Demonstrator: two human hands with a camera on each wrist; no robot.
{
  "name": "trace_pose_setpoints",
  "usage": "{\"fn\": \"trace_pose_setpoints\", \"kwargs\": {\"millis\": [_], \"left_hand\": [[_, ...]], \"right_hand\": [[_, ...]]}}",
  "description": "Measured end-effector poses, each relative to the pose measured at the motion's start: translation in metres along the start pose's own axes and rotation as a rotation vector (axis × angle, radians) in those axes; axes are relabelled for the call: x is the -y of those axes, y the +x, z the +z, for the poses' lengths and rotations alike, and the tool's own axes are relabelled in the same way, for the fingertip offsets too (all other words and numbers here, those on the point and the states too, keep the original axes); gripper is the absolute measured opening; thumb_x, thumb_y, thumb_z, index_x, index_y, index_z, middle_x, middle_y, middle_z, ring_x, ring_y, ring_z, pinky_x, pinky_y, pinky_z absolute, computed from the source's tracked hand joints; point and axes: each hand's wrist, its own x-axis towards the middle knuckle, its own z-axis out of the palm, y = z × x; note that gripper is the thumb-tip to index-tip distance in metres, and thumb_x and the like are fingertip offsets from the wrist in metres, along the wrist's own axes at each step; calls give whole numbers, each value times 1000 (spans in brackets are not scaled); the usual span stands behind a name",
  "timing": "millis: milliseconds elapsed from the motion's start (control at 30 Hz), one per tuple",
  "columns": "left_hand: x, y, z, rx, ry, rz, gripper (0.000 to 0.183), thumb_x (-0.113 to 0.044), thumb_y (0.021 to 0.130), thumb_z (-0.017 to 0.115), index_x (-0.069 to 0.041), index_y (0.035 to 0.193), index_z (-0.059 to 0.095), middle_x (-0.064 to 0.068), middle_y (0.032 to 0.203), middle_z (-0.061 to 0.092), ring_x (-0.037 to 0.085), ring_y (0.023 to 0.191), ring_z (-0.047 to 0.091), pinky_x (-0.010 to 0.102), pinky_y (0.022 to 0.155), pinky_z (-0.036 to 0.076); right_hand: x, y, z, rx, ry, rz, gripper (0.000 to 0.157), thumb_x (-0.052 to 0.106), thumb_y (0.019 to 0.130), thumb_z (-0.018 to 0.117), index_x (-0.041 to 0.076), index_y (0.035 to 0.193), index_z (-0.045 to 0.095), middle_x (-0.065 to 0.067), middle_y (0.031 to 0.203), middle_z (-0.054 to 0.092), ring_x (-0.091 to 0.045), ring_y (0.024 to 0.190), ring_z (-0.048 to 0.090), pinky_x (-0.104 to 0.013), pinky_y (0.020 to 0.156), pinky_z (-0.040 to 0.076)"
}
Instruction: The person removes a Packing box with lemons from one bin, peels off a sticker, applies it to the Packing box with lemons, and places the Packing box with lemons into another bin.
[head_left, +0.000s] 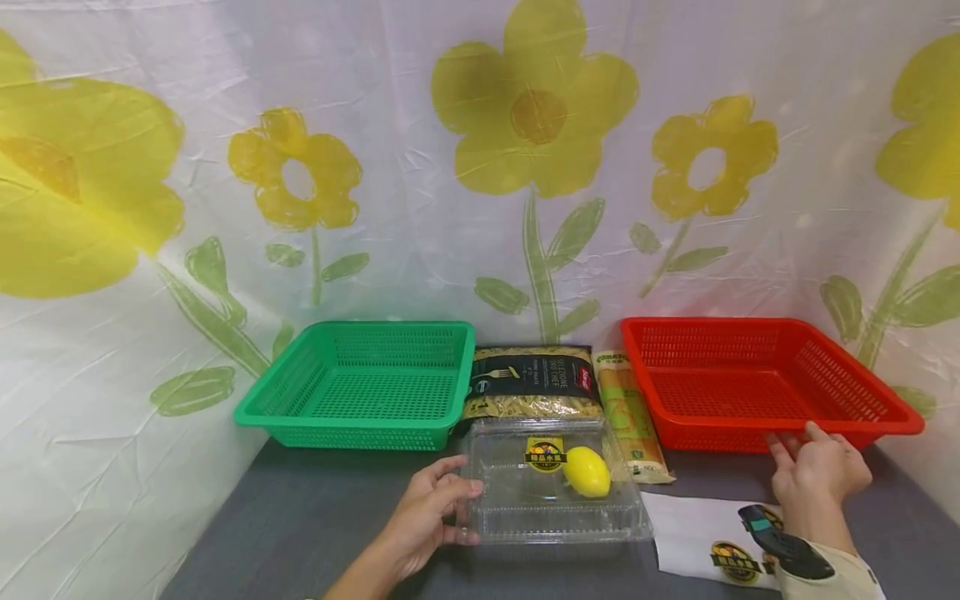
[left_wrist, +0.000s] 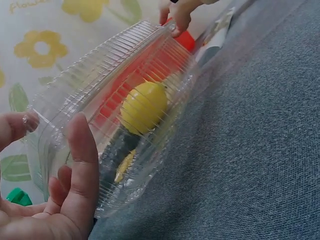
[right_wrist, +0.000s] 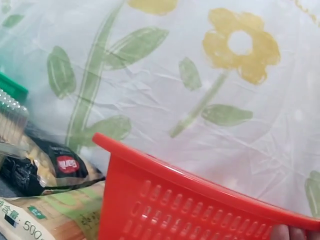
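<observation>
A clear plastic clamshell box (head_left: 540,512) with a yellow lemon (head_left: 587,472) inside sits front and centre. On its lid is a black and yellow sticker (head_left: 545,455). My left hand (head_left: 435,508) grips the left side of the box, thumb towards the top and fingers at the edge. In the left wrist view the lemon (left_wrist: 144,107) shows through the ridged plastic. Over at the right, my right hand (head_left: 821,471) holds the front rim of a red plastic basket (head_left: 750,425); its fingertips (right_wrist: 296,234) show at the rim in the right wrist view.
A green basket (head_left: 352,425) stands at the back left. Between the baskets lie a pasta bag (head_left: 532,383) and a long noodle packet (head_left: 632,412). A white sheet with stickers (head_left: 697,529) lies at the right front of the grey table (head_left: 262,533). Behind hangs a flowered curtain (head_left: 420,250).
</observation>
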Motion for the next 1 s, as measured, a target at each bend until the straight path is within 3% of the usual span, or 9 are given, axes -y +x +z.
{"fn": "trace_pose_setpoints", "kwargs": {"millis": [133,333,500,633,767,867,1000], "left_hand": [[1,-1,1,-2,-4,8,82,-13,87,71,5,153,25,0,86,59,11,65,52,39,59,62],[-4,-3,3,-4,-25,33,82,-11,86,70,5,153,25,-2,81,55,11,64,50,39,59,62],[-22,-4,10,-22,-43,48,79,-12,88,68,2,154,27,4,98,52,15,84,54,39,59,62],[-40,0,19,-21,-34,74,77,-13,88,69,0,154,30,4,98,48,19,98,51,40,61,62],[-55,13,29,0,-21,106,78,-12,87,70,-2,154,31,8,102,53,16,84,53,42,62,63],[-66,25,38,22,-11,134,77,-12,88,70,-2,154,31,11,107,55,12,63,44,43,63,63],[-79,41,53,41,1,156,75,-14,90,69,-4,155,31,8,97,53,14,61,43,45,67,63]], "right_hand": [[1,0,-1,14,-27,-7,29,2,97,61,19,107,40,1,101,49,-27,52,57,-37,57,61],[-2,1,-3,27,-22,-20,29,2,96,64,19,105,43,1,103,49,-26,53,55,-37,57,61],[-4,3,-2,37,-10,-24,28,1,95,66,18,104,45,1,103,49,-25,53,55,-37,56,60],[-4,4,-2,47,-1,-38,28,0,94,66,16,103,45,1,103,49,-24,54,57,-38,55,60],[-3,4,-2,47,12,-46,27,-2,94,65,15,101,45,0,101,50,-24,52,57,-38,53,60],[-2,3,-2,42,12,-41,28,-2,94,64,16,102,45,1,102,49,-25,51,56,-38,53,60],[-2,2,-4,38,9,-39,30,-1,94,65,17,104,44,1,105,49,-25,52,56,-37,55,60]]}}
